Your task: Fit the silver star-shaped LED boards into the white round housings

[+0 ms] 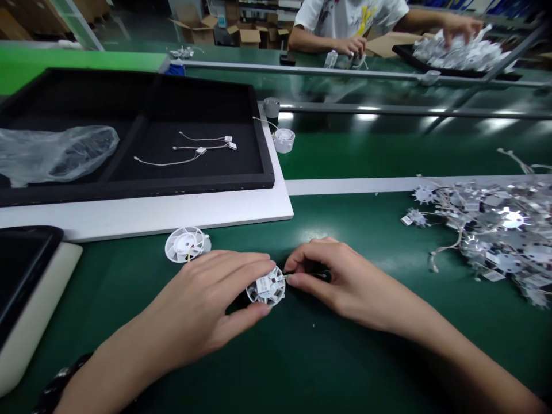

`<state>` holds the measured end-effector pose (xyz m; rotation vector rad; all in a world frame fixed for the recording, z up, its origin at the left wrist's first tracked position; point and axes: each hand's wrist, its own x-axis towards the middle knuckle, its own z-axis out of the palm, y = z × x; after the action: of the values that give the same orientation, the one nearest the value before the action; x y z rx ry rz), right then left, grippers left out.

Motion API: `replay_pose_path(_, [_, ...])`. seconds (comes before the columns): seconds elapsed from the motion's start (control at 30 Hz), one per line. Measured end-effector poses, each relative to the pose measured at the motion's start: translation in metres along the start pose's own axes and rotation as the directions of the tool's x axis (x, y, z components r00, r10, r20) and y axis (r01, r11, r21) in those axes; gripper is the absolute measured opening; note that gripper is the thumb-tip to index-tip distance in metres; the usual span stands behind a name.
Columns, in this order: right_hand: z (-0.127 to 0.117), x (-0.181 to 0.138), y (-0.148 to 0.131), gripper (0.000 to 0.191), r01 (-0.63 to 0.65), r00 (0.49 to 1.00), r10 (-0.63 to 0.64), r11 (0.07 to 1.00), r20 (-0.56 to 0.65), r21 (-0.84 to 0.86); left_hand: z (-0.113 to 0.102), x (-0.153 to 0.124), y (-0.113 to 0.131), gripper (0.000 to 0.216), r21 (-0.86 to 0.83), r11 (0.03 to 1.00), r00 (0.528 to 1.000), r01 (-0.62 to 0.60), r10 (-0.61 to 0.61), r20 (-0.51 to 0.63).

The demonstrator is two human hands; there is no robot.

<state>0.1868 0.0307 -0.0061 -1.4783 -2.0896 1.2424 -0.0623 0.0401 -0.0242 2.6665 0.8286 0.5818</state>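
Observation:
My left hand (pixel 211 296) is closed around the rim of a small white round plastic housing (pixel 276 292) with spokes, low over the green table. A flat star-shaped metal piece with a white label (pixel 263 285) sits inside its open face. At the right edge of the housing, my right hand (pixel 340 275) pinches a thin wire (pixel 286 274) between thumb and forefinger; part of it is hidden in the fingers. A second white spoked housing (pixel 183 244) lies on its side just beyond my left hand, with a short yellowish wire showing.
A heap of star-shaped metal pieces with wires (pixel 495 224) lies at the right. A black divided tray (pixel 207 179) holds several wired pieces and a plastic bag (pixel 81 152). White housings (pixel 284 141) stand beside it. Across the bench, a person handles white parts.

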Motion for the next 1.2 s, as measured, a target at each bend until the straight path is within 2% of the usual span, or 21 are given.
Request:
replay_pose_path(0.17, [-0.003, 0.004, 0.004, 0.013, 0.194, 0.981, -0.191, 0.97, 0.031, -0.145, 0.002, -0.003, -0.003, 0.028, -0.018, 1.0, 0.999, 0.004, -0.004, 0.034])
replay_pose_path(0.3, [-0.002, 0.004, 0.007, 0.02, 0.34, 0.939, -0.34, 0.891, 0.053, -0.302, 0.006, -0.007, -0.005, 0.027, -0.019, 0.999, 0.997, 0.047, -0.046, 0.054])
replay_pose_path(0.43, [-0.005, 0.002, 0.008, 0.025, 0.366, 0.929, -0.361, 0.851, 0.087, -0.378, 0.005, -0.007, -0.003, 0.027, 0.025, 0.998, 0.997, 0.063, -0.064, 0.041])
replay_pose_path(0.53, [-0.007, 0.001, 0.009, 0.019, 0.36, 0.931, -0.353, 0.847, 0.092, -0.391, -0.004, -0.004, -0.001, 0.026, 0.036, 0.999, 1.0, -0.006, 0.005, 0.03])
replay_pose_path(0.57, [-0.005, 0.001, 0.01, 0.021, 0.366, 0.928, -0.365, 0.846, 0.079, -0.389, -0.009, -0.004, -0.001, 0.026, 0.018, 0.999, 1.0, -0.026, 0.026, 0.001])
replay_pose_path(0.6, [-0.002, 0.001, 0.01, 0.034, 0.38, 0.92, -0.388, 0.842, 0.062, -0.383, -0.015, -0.003, -0.001, 0.024, -0.004, 1.0, 0.999, -0.024, 0.024, -0.044])
replay_pose_path(0.67, [0.009, 0.003, 0.01, 0.063, 0.435, 0.889, -0.457, 0.819, 0.035, -0.375, -0.03, -0.004, -0.005, 0.02, -0.032, 0.998, 0.986, 0.051, -0.056, -0.157])
replay_pose_path(0.7, [0.014, 0.004, 0.009, 0.066, 0.467, 0.869, -0.494, 0.799, 0.031, -0.378, -0.037, -0.005, -0.009, 0.018, -0.019, 0.994, 0.972, 0.106, -0.107, -0.211])
replay_pose_path(0.77, [0.023, 0.007, 0.009, 0.053, 0.516, 0.836, -0.548, 0.76, 0.038, -0.395, -0.051, -0.009, -0.02, 0.019, 0.057, 0.98, 0.948, 0.19, -0.168, -0.27])
replay_pose_path(0.83, [0.025, 0.009, 0.012, 0.04, 0.506, 0.832, -0.555, 0.747, 0.015, -0.432, -0.062, -0.016, -0.036, 0.021, 0.147, 0.968, 0.957, 0.202, -0.163, -0.241])
replay_pose_path(0.97, [0.009, 0.014, 0.027, 0.04, 0.273, 0.884, -0.434, 0.782, -0.174, -0.561, -0.073, -0.035, -0.062, 0.032, 0.209, 0.963, 0.984, 0.17, -0.177, 0.017])
replay_pose_path(1.0, [0.004, 0.014, 0.03, 0.041, 0.21, 0.881, -0.412, 0.78, -0.232, -0.589, -0.074, -0.039, -0.065, 0.036, 0.237, 0.958, 0.981, 0.163, -0.183, 0.068])
replay_pose_path(1.07, [-0.002, 0.015, 0.034, 0.042, 0.145, 0.841, -0.435, 0.755, -0.322, -0.639, -0.073, -0.042, -0.066, 0.04, 0.282, 0.948, 0.975, 0.149, -0.188, 0.117])
replay_pose_path(1.13, [-0.002, 0.014, 0.03, 0.038, 0.183, 0.784, -0.517, 0.722, -0.345, -0.667, -0.066, -0.04, -0.062, 0.039, 0.28, 0.951, 0.982, 0.13, -0.162, 0.096])
replay_pose_path(1.2, [0.004, 0.012, 0.022, 0.031, 0.324, 0.749, -0.604, 0.692, -0.272, -0.645, -0.055, -0.033, -0.053, 0.037, 0.256, 0.961, 0.991, 0.101, -0.119, 0.057])
